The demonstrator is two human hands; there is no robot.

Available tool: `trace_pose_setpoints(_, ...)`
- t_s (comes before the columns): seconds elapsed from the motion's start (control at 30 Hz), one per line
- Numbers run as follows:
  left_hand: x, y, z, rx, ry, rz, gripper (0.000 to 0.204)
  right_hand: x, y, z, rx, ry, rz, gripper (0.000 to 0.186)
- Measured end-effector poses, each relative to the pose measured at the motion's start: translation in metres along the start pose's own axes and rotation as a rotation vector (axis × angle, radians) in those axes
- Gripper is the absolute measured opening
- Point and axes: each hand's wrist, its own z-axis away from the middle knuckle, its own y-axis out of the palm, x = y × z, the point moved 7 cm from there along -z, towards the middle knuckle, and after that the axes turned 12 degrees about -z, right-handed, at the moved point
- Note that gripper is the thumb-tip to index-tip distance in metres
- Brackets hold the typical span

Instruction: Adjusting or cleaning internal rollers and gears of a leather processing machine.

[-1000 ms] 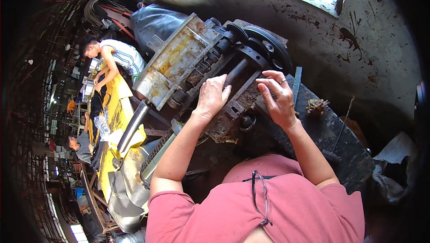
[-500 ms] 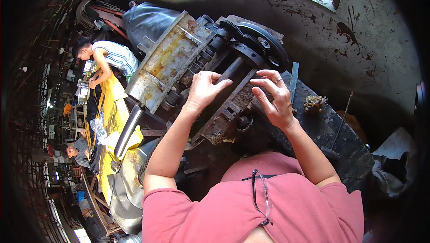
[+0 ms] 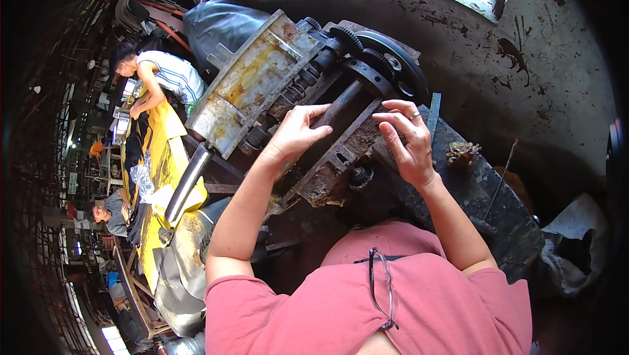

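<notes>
A dark steel shaft [image 3: 343, 101] runs down from a drilled round flange [image 3: 367, 78] on an old machine. My left hand [image 3: 295, 135] is at the shaft's lower end, thumb and fingers apart on either side of it; whether they touch it is unclear. My right hand [image 3: 409, 145] hovers past the rusty rail [image 3: 341, 158], its fingers spread and curved, with nothing in it. A ring shows on one finger. Left of the shaft stands the machine's worn, yellow-stained metal housing [image 3: 252, 80], with a shiny round bar [image 3: 189, 185] jutting from its lower end.
Gears [image 3: 347, 39] and a large black wheel [image 3: 400, 63] sit at the machine's far end, near the stained wall [image 3: 458, 47]. A dark metal plate [image 3: 485, 178] lies right, with a greasy clump [image 3: 462, 152] on it. People work at a yellow-covered table [image 3: 171, 158] on the left.
The view has shifted slightly, so the machine appears a little to the right. My left thumb has come lower, beside the shaft's end. My right hand stays spread.
</notes>
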Motion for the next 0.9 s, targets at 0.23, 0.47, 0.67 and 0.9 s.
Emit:
trace_pose_setpoints(0.23, -0.011, -0.002, -0.009, 0.065, -0.189, -0.092, 0.041, 0.002, 0.002, 0.0, 0.032, -0.006, -0.002, 0.023)
trace_pose_setpoints(0.47, -0.001, -0.006, -0.004, -0.179, -0.063, -0.11, 0.032, 0.002, 0.002, 0.0, 0.033, -0.002, -0.004, 0.022)
trace_pose_setpoints(0.67, 0.001, -0.002, -0.002, 0.007, -0.057, 0.105, 0.042, 0.002, 0.0, 0.002, 0.013, -0.023, 0.021, 0.021)
trace_pose_setpoints(0.9, -0.011, -0.007, -0.007, 0.235, -0.055, 0.152, 0.046, 0.002, 0.003, 0.002, 0.061, -0.024, -0.02, 0.026)
